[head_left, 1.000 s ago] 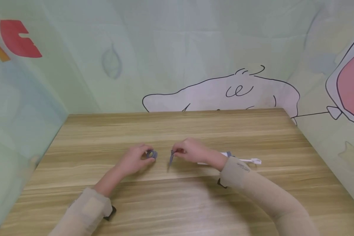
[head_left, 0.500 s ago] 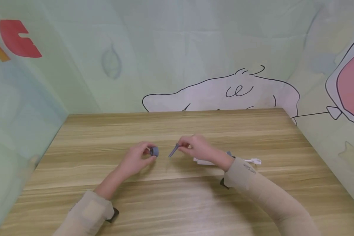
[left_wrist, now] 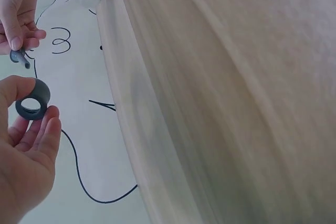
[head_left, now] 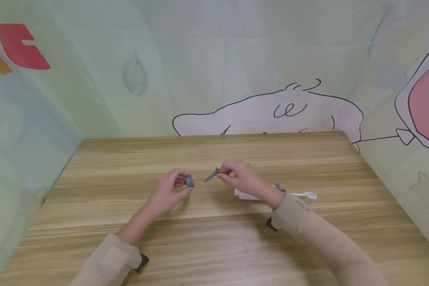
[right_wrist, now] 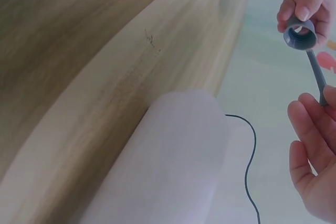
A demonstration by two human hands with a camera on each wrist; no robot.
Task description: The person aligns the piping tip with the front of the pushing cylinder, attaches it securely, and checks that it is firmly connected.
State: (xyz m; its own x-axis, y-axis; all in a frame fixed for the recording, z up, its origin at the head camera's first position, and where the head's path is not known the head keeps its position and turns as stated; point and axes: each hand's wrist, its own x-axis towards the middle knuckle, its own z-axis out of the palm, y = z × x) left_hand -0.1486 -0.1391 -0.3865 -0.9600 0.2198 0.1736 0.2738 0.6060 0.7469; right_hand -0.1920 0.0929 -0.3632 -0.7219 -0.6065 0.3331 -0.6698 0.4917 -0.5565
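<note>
Pinching, with fingertips of the left hand [head_left: 169, 190], a grey ring [head_left: 190, 181]; with those of the right hand [head_left: 242, 176], a slim grey piece [head_left: 211, 175] at the ring's three o'clock. Just swung its tip from six o'clock to eight, so now facing the ring, seemingly unjoined.

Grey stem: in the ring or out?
Out. In the head view the stem, pinched in the right hand, stops short of the ring in the left hand, with table showing between.

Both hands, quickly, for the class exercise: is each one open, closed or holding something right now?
Left hand: holding the blue-grey ring between thumb and fingers.
Right hand: pinching the slim blue-grey piece by one end.
</note>
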